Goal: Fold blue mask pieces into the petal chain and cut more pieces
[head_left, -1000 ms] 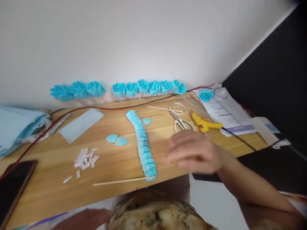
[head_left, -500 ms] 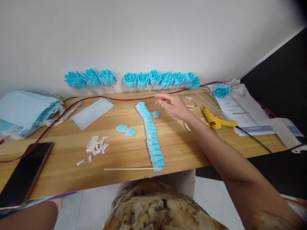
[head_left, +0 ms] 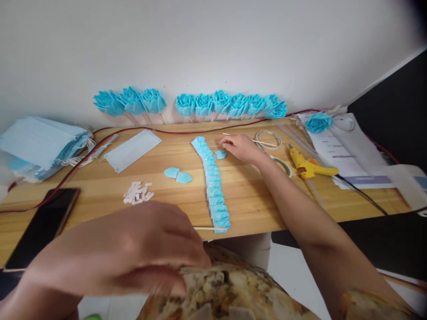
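My left hand (head_left: 133, 249) is large and slightly blurred at the lower left, above the table's front edge. Its fingers are bent, the thumb stands apart, and nothing shows between them. Over the table, my right hand (head_left: 242, 147) has curled fingertips bunched just above a small light-blue petal piece (head_left: 220, 154); whether they pinch anything is hidden. A thin wooden stick (head_left: 267, 143) passes behind this hand. To its left runs a long strip of overlapping folded blue petals (head_left: 213, 182), with another stick (head_left: 208, 228) across its near end. Two loose petals (head_left: 176, 175) lie left of the strip.
Finished blue flowers (head_left: 222, 104) on sticks lean along the wall. Tape rolls (head_left: 267, 138), a yellow glue gun (head_left: 308, 168), and papers (head_left: 336, 151) with another flower are right. White scraps (head_left: 137, 194), a flat mask sheet (head_left: 133, 150), a mask stack (head_left: 43, 142) and a phone (head_left: 43, 226) are left.
My left hand has come into view from the lower left. My right hand has lowered toward the small petal piece, and its fingers have curled together. The view has shifted slightly.
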Action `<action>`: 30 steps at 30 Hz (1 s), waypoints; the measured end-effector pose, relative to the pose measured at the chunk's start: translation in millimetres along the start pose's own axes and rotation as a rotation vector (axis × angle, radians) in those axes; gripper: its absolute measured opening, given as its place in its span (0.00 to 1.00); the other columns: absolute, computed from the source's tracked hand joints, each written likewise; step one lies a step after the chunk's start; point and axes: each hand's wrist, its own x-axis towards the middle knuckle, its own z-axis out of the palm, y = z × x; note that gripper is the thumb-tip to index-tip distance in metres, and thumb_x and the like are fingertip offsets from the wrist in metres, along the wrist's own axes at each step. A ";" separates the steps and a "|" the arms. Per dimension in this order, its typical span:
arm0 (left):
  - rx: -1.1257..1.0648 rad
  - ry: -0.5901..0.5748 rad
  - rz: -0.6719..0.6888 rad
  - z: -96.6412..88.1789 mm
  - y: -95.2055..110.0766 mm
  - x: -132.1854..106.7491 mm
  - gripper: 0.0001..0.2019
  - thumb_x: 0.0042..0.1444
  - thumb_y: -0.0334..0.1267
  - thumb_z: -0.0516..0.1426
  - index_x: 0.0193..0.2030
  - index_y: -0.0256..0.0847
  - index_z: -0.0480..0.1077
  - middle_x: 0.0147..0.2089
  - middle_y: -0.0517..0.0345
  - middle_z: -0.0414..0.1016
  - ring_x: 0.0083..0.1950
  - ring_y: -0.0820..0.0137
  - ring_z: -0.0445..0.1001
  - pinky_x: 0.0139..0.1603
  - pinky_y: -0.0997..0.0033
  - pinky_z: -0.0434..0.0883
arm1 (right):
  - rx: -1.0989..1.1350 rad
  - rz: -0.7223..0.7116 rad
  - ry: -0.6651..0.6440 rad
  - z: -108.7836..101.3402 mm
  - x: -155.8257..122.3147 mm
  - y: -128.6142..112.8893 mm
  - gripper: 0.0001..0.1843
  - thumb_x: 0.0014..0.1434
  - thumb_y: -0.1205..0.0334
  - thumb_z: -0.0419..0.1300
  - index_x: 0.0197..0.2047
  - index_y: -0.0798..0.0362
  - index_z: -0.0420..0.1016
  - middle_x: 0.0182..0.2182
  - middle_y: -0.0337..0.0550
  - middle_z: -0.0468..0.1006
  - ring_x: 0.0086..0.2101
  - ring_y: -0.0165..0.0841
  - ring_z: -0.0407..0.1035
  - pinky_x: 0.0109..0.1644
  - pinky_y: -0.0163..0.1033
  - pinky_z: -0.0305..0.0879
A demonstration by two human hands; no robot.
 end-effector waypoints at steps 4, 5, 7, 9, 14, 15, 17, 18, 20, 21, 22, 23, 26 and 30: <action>-0.090 0.151 -0.112 -18.7 -14.2 22.4 0.14 0.64 0.45 0.57 0.55 0.57 0.77 0.50 0.56 0.82 0.50 0.64 0.80 0.50 0.68 0.75 | -0.005 0.010 -0.026 0.8 -0.5 -0.7 0.12 0.63 0.64 0.57 0.43 0.51 0.83 0.43 0.46 0.85 0.43 0.40 0.76 0.47 0.41 0.65; -0.100 0.202 -0.153 -18.6 -20.4 25.4 0.14 0.64 0.46 0.57 0.53 0.56 0.78 0.50 0.56 0.83 0.49 0.63 0.80 0.49 0.68 0.75 | -0.005 0.019 -0.033 0.6 -0.6 -1.9 0.11 0.62 0.65 0.57 0.42 0.51 0.83 0.42 0.46 0.85 0.42 0.39 0.76 0.45 0.40 0.65; -0.122 0.287 -0.241 -15.9 -34.1 32.5 0.14 0.64 0.49 0.56 0.50 0.53 0.80 0.47 0.56 0.83 0.46 0.64 0.81 0.45 0.69 0.75 | -0.011 0.043 -0.051 0.1 -1.4 -5.0 0.10 0.60 0.66 0.58 0.40 0.51 0.82 0.40 0.44 0.84 0.39 0.38 0.75 0.41 0.39 0.63; -0.119 0.375 -0.330 -12.3 -47.6 43.1 0.15 0.63 0.50 0.56 0.47 0.50 0.81 0.44 0.56 0.84 0.44 0.65 0.81 0.43 0.71 0.74 | -0.020 0.067 -0.069 -0.7 -3.1 -8.0 0.09 0.60 0.66 0.59 0.38 0.51 0.81 0.37 0.43 0.84 0.35 0.35 0.74 0.37 0.37 0.59; -0.098 0.499 -0.453 -4.4 -74.3 79.0 0.17 0.63 0.49 0.54 0.43 0.43 0.80 0.40 0.57 0.83 0.39 0.67 0.78 0.38 0.73 0.71 | 0.071 0.029 -0.022 -3.9 -10.2 -11.4 0.08 0.60 0.64 0.57 0.38 0.52 0.78 0.33 0.41 0.82 0.31 0.33 0.70 0.34 0.36 0.56; -0.081 0.536 -0.459 -2.6 -79.1 85.7 0.17 0.63 0.48 0.53 0.43 0.42 0.80 0.41 0.56 0.83 0.39 0.67 0.78 0.38 0.73 0.70 | 0.105 0.003 0.000 -4.9 -11.6 -12.2 0.08 0.61 0.63 0.57 0.38 0.52 0.78 0.33 0.41 0.82 0.31 0.33 0.70 0.34 0.36 0.56; -0.004 0.598 -0.470 0.8 -88.5 97.5 0.17 0.63 0.46 0.53 0.47 0.42 0.80 0.45 0.54 0.83 0.40 0.67 0.77 0.41 0.72 0.70 | 0.166 -0.045 0.044 -7.3 -13.9 -15.0 0.09 0.62 0.61 0.56 0.38 0.53 0.77 0.33 0.42 0.82 0.31 0.32 0.70 0.36 0.36 0.57; 0.046 0.629 -0.479 2.1 -92.9 102.4 0.18 0.63 0.46 0.53 0.49 0.41 0.79 0.47 0.52 0.82 0.41 0.66 0.77 0.42 0.71 0.69 | 0.193 -0.065 0.064 -8.5 -14.9 -17.0 0.09 0.62 0.60 0.56 0.38 0.53 0.77 0.33 0.42 0.82 0.31 0.32 0.70 0.36 0.36 0.58; 0.105 0.668 -0.494 3.7 -100.2 110.5 0.19 0.62 0.47 0.53 0.51 0.41 0.78 0.46 0.52 0.82 0.40 0.66 0.76 0.42 0.70 0.69 | 0.242 -0.096 0.101 -10.6 -16.7 -22.0 0.09 0.63 0.59 0.56 0.38 0.53 0.76 0.33 0.41 0.81 0.31 0.32 0.70 0.37 0.36 0.58; 0.098 0.671 -0.498 3.8 -102.8 113.6 0.19 0.63 0.48 0.52 0.50 0.41 0.78 0.44 0.53 0.82 0.39 0.66 0.76 0.40 0.70 0.68 | 0.259 -0.110 0.116 -11.6 -17.6 -24.5 0.09 0.63 0.59 0.56 0.37 0.53 0.76 0.32 0.41 0.81 0.31 0.32 0.70 0.37 0.36 0.59; 0.067 0.663 -0.502 3.7 -104.7 116.2 0.20 0.63 0.50 0.51 0.47 0.41 0.79 0.39 0.54 0.81 0.37 0.67 0.75 0.38 0.71 0.68 | 0.270 -0.122 0.130 -12.4 -18.4 -26.9 0.09 0.62 0.59 0.56 0.37 0.53 0.75 0.32 0.41 0.81 0.31 0.32 0.70 0.37 0.36 0.59; 0.016 0.650 -0.509 3.3 -105.9 118.3 0.21 0.63 0.51 0.51 0.43 0.40 0.79 0.35 0.56 0.79 0.35 0.68 0.74 0.35 0.72 0.67 | 0.275 -0.132 0.141 -13.1 -19.3 -29.0 0.08 0.62 0.60 0.56 0.37 0.53 0.75 0.32 0.41 0.81 0.31 0.32 0.70 0.37 0.36 0.59; -0.204 0.637 -0.565 3.0 -107.3 123.3 0.22 0.62 0.54 0.51 0.32 0.39 0.76 0.25 0.59 0.72 0.26 0.72 0.70 0.26 0.74 0.63 | 0.269 -0.154 0.162 -14.7 -21.9 -33.9 0.08 0.62 0.60 0.56 0.37 0.53 0.75 0.32 0.41 0.80 0.31 0.32 0.70 0.37 0.36 0.59; -0.472 0.647 -0.619 6.1 -108.9 128.5 0.15 0.56 0.49 0.58 0.31 0.39 0.75 0.26 0.59 0.74 0.22 0.77 0.65 0.22 0.76 0.59 | 0.256 -0.167 0.179 -15.7 -24.6 -38.5 0.08 0.62 0.61 0.57 0.37 0.53 0.76 0.31 0.40 0.80 0.30 0.31 0.70 0.36 0.35 0.60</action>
